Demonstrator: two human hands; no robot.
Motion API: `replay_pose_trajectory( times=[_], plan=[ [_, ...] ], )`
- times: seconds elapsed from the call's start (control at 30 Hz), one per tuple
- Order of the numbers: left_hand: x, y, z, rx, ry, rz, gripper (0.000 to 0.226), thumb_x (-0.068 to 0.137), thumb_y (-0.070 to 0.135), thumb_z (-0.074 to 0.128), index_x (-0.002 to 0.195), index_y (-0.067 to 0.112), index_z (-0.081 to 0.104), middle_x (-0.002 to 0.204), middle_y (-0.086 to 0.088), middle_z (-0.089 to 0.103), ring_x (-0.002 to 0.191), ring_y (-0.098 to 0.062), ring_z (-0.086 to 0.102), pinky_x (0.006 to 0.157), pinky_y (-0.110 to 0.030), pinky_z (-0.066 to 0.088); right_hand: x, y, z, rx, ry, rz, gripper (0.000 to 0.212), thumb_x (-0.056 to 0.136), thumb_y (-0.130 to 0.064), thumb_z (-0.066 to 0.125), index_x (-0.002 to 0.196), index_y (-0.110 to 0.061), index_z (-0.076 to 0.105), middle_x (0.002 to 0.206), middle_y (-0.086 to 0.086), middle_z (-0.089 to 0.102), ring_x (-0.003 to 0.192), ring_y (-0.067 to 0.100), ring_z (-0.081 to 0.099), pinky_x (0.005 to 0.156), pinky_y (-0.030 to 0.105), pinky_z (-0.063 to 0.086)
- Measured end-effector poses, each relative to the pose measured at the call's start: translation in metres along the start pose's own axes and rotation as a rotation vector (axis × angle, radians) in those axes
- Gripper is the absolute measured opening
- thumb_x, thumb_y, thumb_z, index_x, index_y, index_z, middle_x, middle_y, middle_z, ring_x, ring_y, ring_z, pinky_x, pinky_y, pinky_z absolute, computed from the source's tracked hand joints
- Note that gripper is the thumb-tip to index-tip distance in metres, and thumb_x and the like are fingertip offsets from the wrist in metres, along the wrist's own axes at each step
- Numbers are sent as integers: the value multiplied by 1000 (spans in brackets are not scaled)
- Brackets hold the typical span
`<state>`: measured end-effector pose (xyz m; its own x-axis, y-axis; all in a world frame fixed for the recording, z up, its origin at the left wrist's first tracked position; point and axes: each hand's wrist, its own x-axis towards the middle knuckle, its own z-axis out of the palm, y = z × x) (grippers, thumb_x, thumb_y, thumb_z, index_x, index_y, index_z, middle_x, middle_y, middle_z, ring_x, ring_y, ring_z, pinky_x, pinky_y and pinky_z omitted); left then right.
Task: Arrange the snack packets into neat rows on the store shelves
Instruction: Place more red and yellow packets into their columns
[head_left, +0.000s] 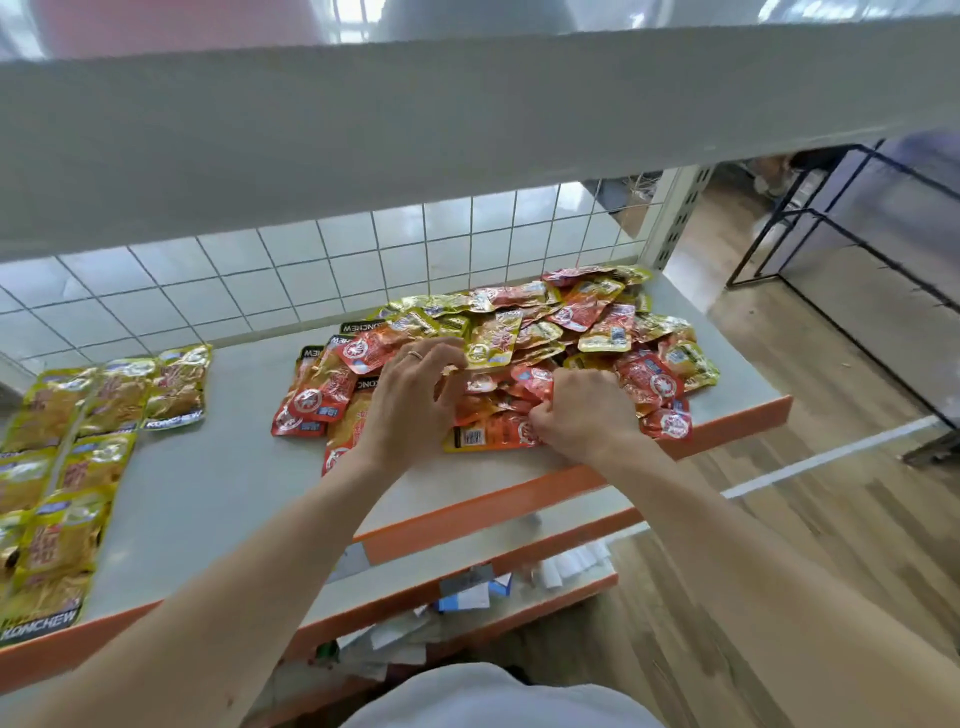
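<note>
On the grey, orange-edged shelf (234, 467) the right hand (582, 415) pinched a red packet (537, 376) in the loose pile (571, 322); the left hand (410, 400) rested spread-fingered there. Yellow rows (78, 441) lay left of both hands, wooden floor (831, 519) to their right.

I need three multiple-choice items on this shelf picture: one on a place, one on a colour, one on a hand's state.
1. Where do the neat yellow rows lie?
A. left on the shelf
B. right on the shelf
C. on the floor

2. What colour is the shelf's front edge?
A. blue
B. orange
C. black

3. What does the right hand do?
A. hangs idle
B. grips packets in the pile
C. holds a box

Key: 1 A, rows fill the shelf's left end; 2 B, the edge shows orange; 3 B, its fingers curl round packets.
</note>
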<state>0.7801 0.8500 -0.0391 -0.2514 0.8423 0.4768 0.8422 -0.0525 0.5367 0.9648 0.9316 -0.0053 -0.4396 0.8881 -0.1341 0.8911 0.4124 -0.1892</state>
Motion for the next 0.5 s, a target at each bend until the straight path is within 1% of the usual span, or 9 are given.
replay_pose_trajectory(
  times=[0.07,0.1,0.17,0.23,0.27,0.33,0.4,0.43,0.5],
  plan=[
    [4,14,-9,-203,74,-191,11,97,17,66,104,10,65,95,3,71,85,-5,64,76,-30,49,3,6,-6,13,33,-52,12,90,-21,50,93,-10,54,85,8,54,94,35,59,70,36,45],
    [5,21,-14,-333,94,-312,9,99,17,62,105,11,62,86,6,69,74,0,62,69,-28,50,5,10,-9,31,59,-66,13,90,-16,49,98,-8,57,85,10,56,91,35,61,67,36,43],
    [5,28,-22,-551,141,-497,6,102,16,57,106,11,58,81,4,67,66,-1,62,58,-23,52,9,22,-12,132,139,-80,21,90,-6,50,107,-3,61,87,14,63,83,35,62,64,33,39],
    [0,30,-27,-599,212,-590,7,103,16,55,107,11,58,82,-1,67,63,-3,63,53,-20,51,6,28,-14,289,237,-101,20,91,-1,53,108,1,64,77,9,61,69,26,57,57,24,37],
    [-4,29,-28,-606,233,-634,6,103,17,55,106,13,58,82,0,67,62,0,63,54,-19,51,3,30,-13,360,272,-112,19,92,0,54,108,2,64,71,5,58,64,22,55,51,16,33],
    [-15,27,-30,-688,232,-751,5,100,20,61,102,16,59,86,1,67,73,-1,66,60,-21,54,-6,28,-12,454,298,-134,19,93,-3,58,111,2,65,71,1,57,60,15,53,49,13,34],
    [-27,24,-33,-878,198,-878,26,85,24,75,106,17,61,99,-6,72,95,-19,71,79,-38,60,-11,21,-7,641,234,-151,12,93,-6,60,103,-7,66,76,-3,64,59,5,56,53,9,41],
    [-34,24,-36,-934,185,-912,39,76,22,79,111,15,61,106,-9,73,101,-26,71,86,-45,59,-13,16,-6,797,156,-146,10,93,-7,62,96,-16,65,82,-4,68,66,5,62,61,11,49],
    [-50,25,-43,-918,177,-930,51,70,17,82,115,11,60,110,-15,73,104,-31,71,90,-47,57,-15,2,-1,1082,-31,-106,16,93,-11,65,92,-27,65,91,-4,73,85,11,70,81,31,59]
  ],
)
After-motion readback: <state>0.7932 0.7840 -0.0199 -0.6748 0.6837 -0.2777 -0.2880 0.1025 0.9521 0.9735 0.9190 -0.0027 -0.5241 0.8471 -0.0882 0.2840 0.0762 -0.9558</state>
